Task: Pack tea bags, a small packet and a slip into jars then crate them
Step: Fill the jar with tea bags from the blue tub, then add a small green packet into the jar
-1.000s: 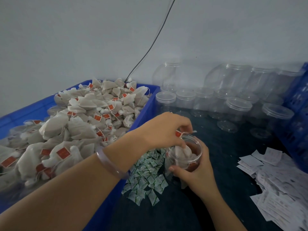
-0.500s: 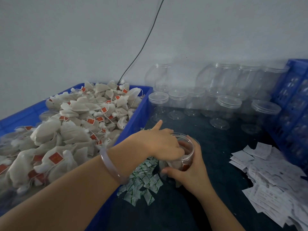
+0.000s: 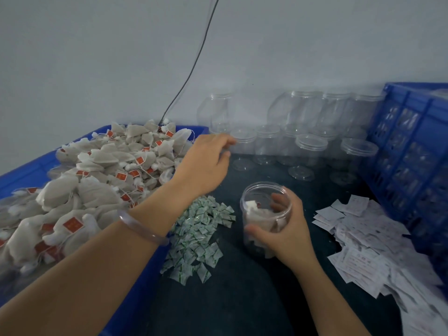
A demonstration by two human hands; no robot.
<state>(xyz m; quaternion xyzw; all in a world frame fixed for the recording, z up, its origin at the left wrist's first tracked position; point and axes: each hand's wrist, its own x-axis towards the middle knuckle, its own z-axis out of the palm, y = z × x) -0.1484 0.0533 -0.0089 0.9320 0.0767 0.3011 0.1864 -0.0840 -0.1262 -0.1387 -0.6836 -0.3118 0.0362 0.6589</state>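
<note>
**Jar held in right hand; left hand free above bin edge**

Right hand (image 3: 288, 235) wraps an open clear jar (image 3: 265, 214), upright on the dark table (image 3: 242, 299), just right of frame centre. Thumb lies across the near wall; fingers curl round the far side and show through the plastic. Grip is closed on the jar. No lid on it. Tea bags (image 3: 260, 218) sit inside, filling the lower part; count cannot be told.

Left hand (image 3: 206, 163) is at 11 o'clock from the jar, well apart from it, over the right edge of the blue bin (image 3: 21, 170). Palm faces down, fingers loosely spread and extended toward the empty jars (image 3: 310, 151); it holds nothing visible. A clear bangle (image 3: 143, 229) sits on the left wrist.

The bin, at 9 o'clock from the jar, is heaped with a pile of bags (image 3: 97, 173) with red tags.

Small green-and-white packets (image 3: 198, 236) lie in a loose heap on the table between bin and jar, at 8 o'clock from the jar, near but not touching it.

White slips (image 3: 371, 246) are scattered at 3 to 4 o'clock from the jar.

Empty jars stand at 12 to 1 o'clock, in rows against the wall, some stacked. A blue crate (image 3: 412, 146) stands at 2 o'clock on the right edge. A dark cable (image 3: 194, 61) runs down the wall to behind the bin.
</note>
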